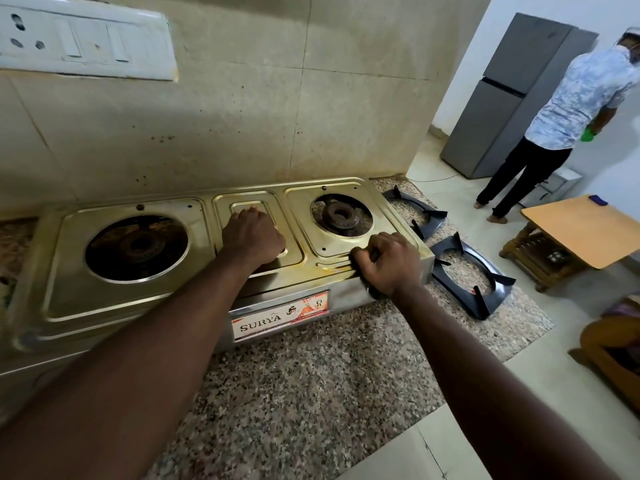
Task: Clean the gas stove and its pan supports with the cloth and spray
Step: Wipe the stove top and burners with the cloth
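- Head view looks down on a two-burner gas stove [194, 271] sitting on a speckled stone counter [311, 375] against a stained wall.
- Left hand [252, 237] rests knuckles-up on the raised middle panel between the burners, fingers curled under; whether it holds anything cannot be told.
- Right hand [388, 263] is closed in a fist around a dark cloth [375, 292], pressing it on the stove's front right edge, just in front of the right burner [341, 214].
- Left burner [138, 245] sits bare, well apart from both hands.
- Two dark pan supports [471, 275] lie off the stove on the counter to its right, one behind the other.
- One other person [554, 123] stands by one grey fridge [502, 98]; one wooden table [581, 230] sits nearby.
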